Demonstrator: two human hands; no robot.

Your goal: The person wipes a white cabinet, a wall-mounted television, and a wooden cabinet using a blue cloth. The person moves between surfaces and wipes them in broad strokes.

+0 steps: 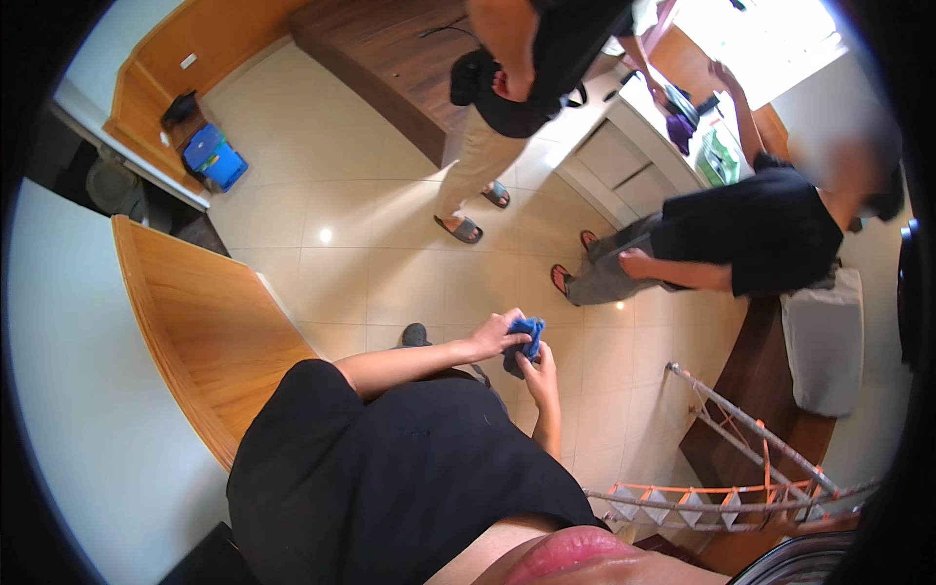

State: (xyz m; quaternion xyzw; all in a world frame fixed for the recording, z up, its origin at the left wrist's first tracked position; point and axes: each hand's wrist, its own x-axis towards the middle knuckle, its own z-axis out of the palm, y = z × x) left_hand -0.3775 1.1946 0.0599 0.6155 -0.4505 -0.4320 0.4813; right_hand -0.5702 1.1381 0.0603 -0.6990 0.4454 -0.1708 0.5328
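My left hand [497, 338] and my right hand [540, 373] are together in front of my body, both gripping a crumpled blue cloth [523, 342]. The left fingers press on its upper part, and the right thumb and fingers pinch its lower edge. The bunched cloth hangs above the tiled floor [336, 278]. One grey shoe [415, 335] of mine shows beyond my left forearm.
A person in beige trousers [482, 150] stands ahead, beside a dark wooden platform [380, 73]. Another person in a black shirt [746, 227] reaches towards a white cabinet [614, 157] holding bags. A metal stepladder [753, 424] stands right; a wooden partition [205, 307] stands left, and a blue bin [216, 157] farther off.
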